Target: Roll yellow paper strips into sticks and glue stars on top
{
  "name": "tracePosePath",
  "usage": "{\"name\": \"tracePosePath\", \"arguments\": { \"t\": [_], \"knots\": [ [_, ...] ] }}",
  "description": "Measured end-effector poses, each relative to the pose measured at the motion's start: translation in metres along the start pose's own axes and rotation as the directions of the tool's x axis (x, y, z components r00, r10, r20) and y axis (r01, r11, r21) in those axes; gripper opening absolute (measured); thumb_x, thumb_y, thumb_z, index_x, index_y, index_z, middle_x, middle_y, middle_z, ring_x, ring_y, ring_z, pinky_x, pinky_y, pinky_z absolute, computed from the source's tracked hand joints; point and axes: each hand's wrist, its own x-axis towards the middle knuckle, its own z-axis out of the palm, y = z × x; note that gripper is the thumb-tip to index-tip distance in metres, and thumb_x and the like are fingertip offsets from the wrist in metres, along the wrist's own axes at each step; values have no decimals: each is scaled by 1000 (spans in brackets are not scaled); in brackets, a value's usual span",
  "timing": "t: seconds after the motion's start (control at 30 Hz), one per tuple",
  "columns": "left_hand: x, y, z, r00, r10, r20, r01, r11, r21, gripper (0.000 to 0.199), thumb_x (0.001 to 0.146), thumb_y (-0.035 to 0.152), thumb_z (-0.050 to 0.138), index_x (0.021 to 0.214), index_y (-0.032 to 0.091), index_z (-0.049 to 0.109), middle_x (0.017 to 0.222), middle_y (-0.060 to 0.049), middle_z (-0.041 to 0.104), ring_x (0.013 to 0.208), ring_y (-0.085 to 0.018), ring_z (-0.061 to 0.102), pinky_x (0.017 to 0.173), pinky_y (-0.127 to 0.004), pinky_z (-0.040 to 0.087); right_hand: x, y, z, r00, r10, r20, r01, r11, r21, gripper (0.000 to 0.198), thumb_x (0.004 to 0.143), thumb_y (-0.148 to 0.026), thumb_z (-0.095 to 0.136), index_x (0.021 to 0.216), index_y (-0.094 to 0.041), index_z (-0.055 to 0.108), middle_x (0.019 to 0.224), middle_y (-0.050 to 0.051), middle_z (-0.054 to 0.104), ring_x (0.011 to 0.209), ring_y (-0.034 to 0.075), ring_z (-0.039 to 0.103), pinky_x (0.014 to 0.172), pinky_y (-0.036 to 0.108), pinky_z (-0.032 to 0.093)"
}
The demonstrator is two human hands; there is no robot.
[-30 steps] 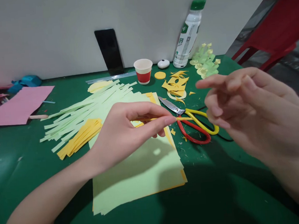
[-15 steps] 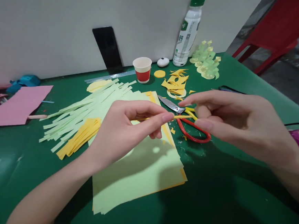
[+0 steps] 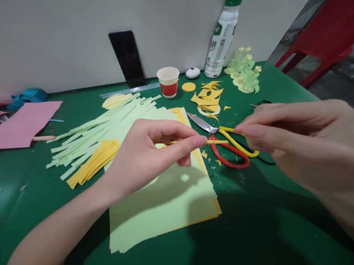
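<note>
My left hand (image 3: 150,159) pinches a thin yellow paper strip (image 3: 219,142) between thumb and forefinger, and its free end points right. My right hand (image 3: 309,146) is off to the right of that end, apart from it, with thumb and fingertips pressed together. Whether anything small is between them I cannot make out. Behind the strip lie scissors (image 3: 211,130) with one red and one yellow handle, the yellow one partly behind my right fingertips. Under my left hand is a stack of pale green paper (image 3: 159,215) with yellow sheets showing at its edges.
Pale green strips (image 3: 82,136) and a bundle of yellow strips (image 3: 95,161) lie left. Behind stand a paper cup (image 3: 169,84), a leaning phone (image 3: 127,59), a bottle (image 3: 221,39) and a paper flower piece (image 3: 244,72). Yellow scraps (image 3: 207,97) lie nearby. Pink paper (image 3: 23,124) is far left.
My right hand has moved right, away from the strip's end, and its fingers have closed together. More of the yellow scissor handle shows. My left hand keeps its place with the strip, now tilted slightly down.
</note>
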Motion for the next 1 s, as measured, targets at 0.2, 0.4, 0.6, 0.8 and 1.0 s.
{"name": "tracePosePath", "arguments": {
  "t": [0.2,0.4,0.6,0.8,1.0],
  "knots": [
    [0,-1,2,1000,16,-24,-14,998,63,22,78,30,62,60,18,66,48,5,59,45,-5,54,46,-13,45,1,-2,1,979,70,191,-73,997,8,6,74,-25,65,75,-29,69,64,-5,61,50,3,50,39,12,37],
    [-1,-1,5,992,95,-77,-84,987,139,15,77,26,64,64,20,68,50,7,60,44,-3,53,44,-10,41,-2,-2,6,981,86,172,-100,992,72,4,69,-26,68,72,-28,70,65,-5,64,52,5,54,43,12,43],
    [-6,0,6,970,222,-99,-189,946,264,11,77,24,64,68,21,69,53,8,63,45,-3,52,45,-11,41,-3,-4,6,984,96,149,-104,994,46,10,65,-18,72,67,-28,70,60,-7,64,51,4,55,44,9,43],
    [-3,-2,7,970,231,-79,-202,940,274,11,78,22,64,68,19,69,54,8,64,46,-2,53,45,-10,41,-3,-9,6,993,51,109,-36,990,-137,7,68,-24,69,61,-23,67,53,-7,61,45,3,51,39,10,38],
    [-2,-3,6,970,219,-102,-187,949,254,15,77,23,64,63,19,68,51,8,63,46,-3,54,46,-10,42,-1,-8,0,990,-102,94,129,929,-348,10,69,-19,67,61,-25,66,54,-9,61,44,3,50,37,13,35]
  ]
}}
